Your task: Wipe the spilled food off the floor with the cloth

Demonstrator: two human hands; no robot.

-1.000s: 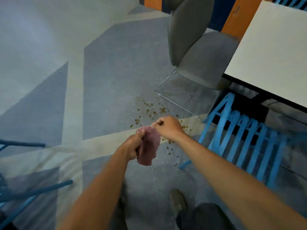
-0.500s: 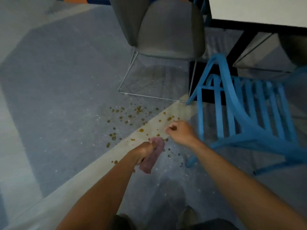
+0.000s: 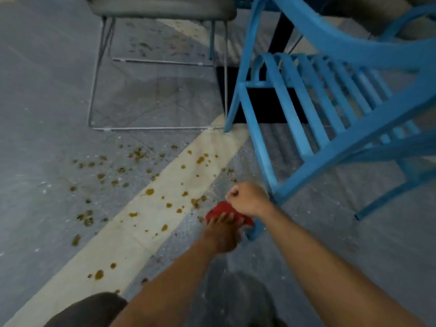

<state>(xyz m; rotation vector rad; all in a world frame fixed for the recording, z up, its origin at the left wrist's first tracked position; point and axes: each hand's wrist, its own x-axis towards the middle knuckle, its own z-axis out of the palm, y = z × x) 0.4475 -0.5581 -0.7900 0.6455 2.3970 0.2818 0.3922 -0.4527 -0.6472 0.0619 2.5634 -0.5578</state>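
The floor (image 3: 47, 95) is grey with a pale stripe (image 3: 132, 227) running diagonally from lower left toward the chairs, and it is bare and open to the left of both hands. To the right and beyond the fingers stands a blue chair (image 3: 330, 109), its nearest leg coming down just beside the right hand (image 3: 247, 199) and hemming that side in. Beyond the fingers to the left, a grey chair (image 3: 162, 8) sits on a thin wire frame whose near rail lies flat on the floor, well apart from the hands. The spill (image 3: 151, 192) is a scatter of small brown blobs and crumbs spread left of and beyond the fingers, crossing the stripe and reaching onto the grey on both sides; the closest bits lie just beside the cloth. The left hand (image 3: 221, 230) reaches forward with its fingers spread onto the cloth (image 3: 220, 208), a small red bunched wad low at the floor; whether it touches the floor is unclear. The right hand is curled into a loose fist directly over the cloth's far edge; whether it pinches the cloth I cannot tell.
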